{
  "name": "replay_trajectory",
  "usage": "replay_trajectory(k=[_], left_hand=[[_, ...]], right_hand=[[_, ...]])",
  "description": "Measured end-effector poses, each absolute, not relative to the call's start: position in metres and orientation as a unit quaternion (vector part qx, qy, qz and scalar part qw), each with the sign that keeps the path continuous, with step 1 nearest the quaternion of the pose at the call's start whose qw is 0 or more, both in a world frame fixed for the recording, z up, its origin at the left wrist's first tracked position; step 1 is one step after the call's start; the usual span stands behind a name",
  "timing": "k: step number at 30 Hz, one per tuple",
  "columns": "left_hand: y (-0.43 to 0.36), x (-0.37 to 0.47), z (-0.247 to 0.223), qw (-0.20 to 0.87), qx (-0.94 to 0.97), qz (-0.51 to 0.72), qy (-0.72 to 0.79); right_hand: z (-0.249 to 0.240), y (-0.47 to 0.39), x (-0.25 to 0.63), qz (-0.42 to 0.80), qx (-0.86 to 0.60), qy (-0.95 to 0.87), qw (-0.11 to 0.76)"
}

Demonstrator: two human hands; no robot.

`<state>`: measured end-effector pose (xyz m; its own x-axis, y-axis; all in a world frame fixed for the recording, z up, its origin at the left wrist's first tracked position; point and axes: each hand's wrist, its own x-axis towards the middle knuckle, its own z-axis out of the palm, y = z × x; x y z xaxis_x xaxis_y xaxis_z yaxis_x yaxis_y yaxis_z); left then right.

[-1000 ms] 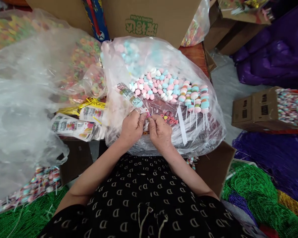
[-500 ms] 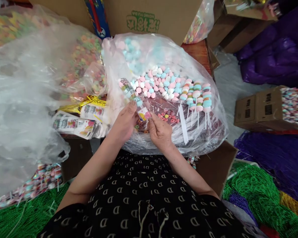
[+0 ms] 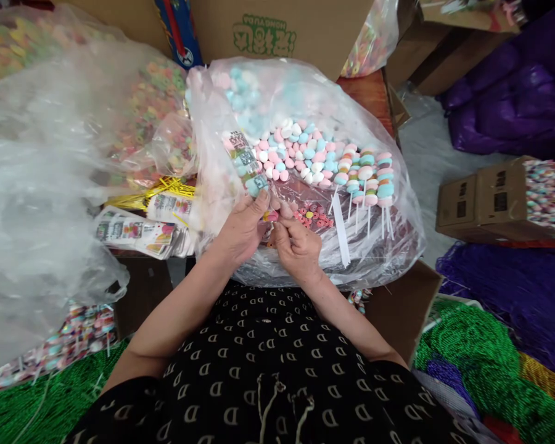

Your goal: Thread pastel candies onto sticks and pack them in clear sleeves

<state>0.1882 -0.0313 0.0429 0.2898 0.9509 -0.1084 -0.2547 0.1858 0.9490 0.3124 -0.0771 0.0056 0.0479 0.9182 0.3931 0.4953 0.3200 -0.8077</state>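
A narrow, clear printed plastic packet [image 3: 244,159] of pink, blue and green sweets is held tilted over the large transparent plastic bag [image 3: 400,231]. Its lower end is gripped by the left hand [image 3: 244,233] and pinched by the right hand [image 3: 300,245]. At the bag's middle, loose pink, white and blue sweets [image 3: 300,151] are gathered; at its right part, striped sweets on white sticks [image 3: 365,172] are laid. Left of the bag, flat white printed packets [image 3: 132,231] are stacked.

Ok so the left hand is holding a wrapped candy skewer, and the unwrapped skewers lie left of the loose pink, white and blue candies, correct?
Not quite: the head view shows the unwrapped skewers lying right of the loose candies, not left. The left hand is holding a wrapped candy skewer.
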Motion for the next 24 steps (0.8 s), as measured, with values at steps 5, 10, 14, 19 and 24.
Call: replay_trajectory(k=[5, 10, 14, 19, 24], left_hand=[[-0.036, 0.187, 0.043, 0.655, 0.474, 0.440, 0.390], [-0.042, 0.179, 0.040, 0.657, 0.489, 0.429, 0.382], [-0.055, 0.188, 0.043, 0.781, 0.489, 0.285, 0.262], [-0.064, 0.196, 0.045, 0.861, 0.396, 0.252, 0.198], [-0.056, 0.182, 0.033, 0.663, 0.542, 0.363, 0.368]], right_hand=[[0.012, -0.076, 0.323, 0.333, -0.482, -0.643, 0.493], [0.035, -0.065, 0.359, 0.387, -0.502, -0.602, 0.486], [0.040, -0.057, 0.364, 0.482, -0.467, -0.567, 0.478], [0.038, -0.057, 0.343, 0.612, -0.406, -0.512, 0.445], [0.035, -0.056, 0.326, 0.513, -0.488, -0.499, 0.499]])
